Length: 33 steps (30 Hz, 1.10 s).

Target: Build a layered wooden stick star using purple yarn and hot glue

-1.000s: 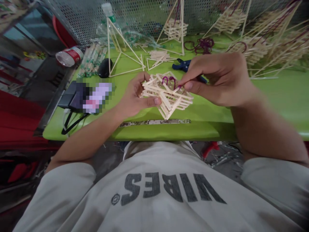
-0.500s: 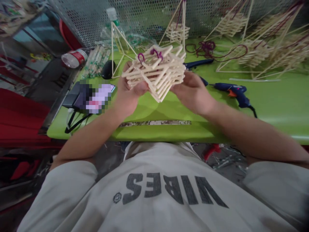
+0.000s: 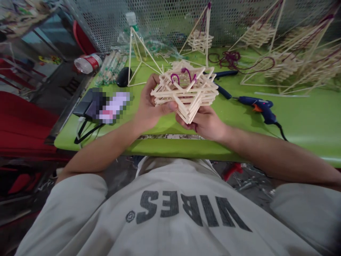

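Above the green table [image 3: 301, 117] I hold a star-shaped basket of stacked pale wooden sticks [image 3: 186, 90], with short purple cord loops [image 3: 183, 75] standing out of its top. My left hand [image 3: 153, 106] grips its left side, the thumb pressed on a front stick. Underneath its front right part is my right hand [image 3: 204, 121], its fingers closed at the basket's lower edge and partly hidden by it. A bit of purple cord shows by the right-hand fingers. Behind the basket on the left stands a bare stick pyramid frame [image 3: 130, 57].
To the right lies a blue glue gun [image 3: 257, 103], and dark-handled pliers [image 3: 223, 90] lie behind my right hand. Several finished stick hangings [image 3: 282, 65] and tangled purple cord [image 3: 227, 58] fill the back. On the left are a phone [image 3: 114, 106], a black mouse [image 3: 124, 77] and stick bundles [image 3: 112, 65].
The basket has moved right and slightly nearer to me. My right hand has shifted from its right side to beneath its front. My left hand keeps its hold.
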{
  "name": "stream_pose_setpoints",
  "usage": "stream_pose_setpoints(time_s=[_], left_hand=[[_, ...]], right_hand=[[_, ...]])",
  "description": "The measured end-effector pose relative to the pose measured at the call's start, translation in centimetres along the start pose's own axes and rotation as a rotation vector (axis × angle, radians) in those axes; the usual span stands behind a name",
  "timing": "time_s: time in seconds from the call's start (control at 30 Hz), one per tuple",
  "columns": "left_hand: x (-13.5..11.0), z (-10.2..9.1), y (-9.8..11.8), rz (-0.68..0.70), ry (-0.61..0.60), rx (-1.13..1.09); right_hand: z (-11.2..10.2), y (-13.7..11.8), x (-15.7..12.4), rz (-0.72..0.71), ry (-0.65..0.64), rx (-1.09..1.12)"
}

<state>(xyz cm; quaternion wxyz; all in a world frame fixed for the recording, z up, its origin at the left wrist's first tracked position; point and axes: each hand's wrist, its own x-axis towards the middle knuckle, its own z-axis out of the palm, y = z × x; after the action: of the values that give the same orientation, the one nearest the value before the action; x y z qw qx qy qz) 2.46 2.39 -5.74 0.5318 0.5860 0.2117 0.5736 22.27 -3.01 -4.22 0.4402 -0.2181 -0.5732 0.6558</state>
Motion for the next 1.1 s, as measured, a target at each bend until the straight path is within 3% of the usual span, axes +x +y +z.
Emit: stream_pose_setpoints(time_s=[0.1,0.3,0.5,0.73,1.1], left_hand=[[0.2,-0.3,-0.4,0.109,-0.022,0.051],[0.9,-0.7,-1.2,0.181,-0.02,0.063],[1.7,-1.6,-2.2,0.149,0.04,0.021],[0.7,-0.5,0.2,0.179,-0.055,-0.02],[0.0,-0.1,0.0,0.092,-0.048,-0.071]], right_hand=[[0.4,-0.2,-0.1,-0.033,-0.06,0.045],[0.2,0.1,-0.1,-0.078,-0.077,-0.084],[-0.1,0.6,-0.3,-0.163,-0.128,-0.083],[0.2,1.1,-0.8,-0.175,-0.038,-0.186],[-2.4,3.3,-1.5,-0.243,-0.072,-0.495]])
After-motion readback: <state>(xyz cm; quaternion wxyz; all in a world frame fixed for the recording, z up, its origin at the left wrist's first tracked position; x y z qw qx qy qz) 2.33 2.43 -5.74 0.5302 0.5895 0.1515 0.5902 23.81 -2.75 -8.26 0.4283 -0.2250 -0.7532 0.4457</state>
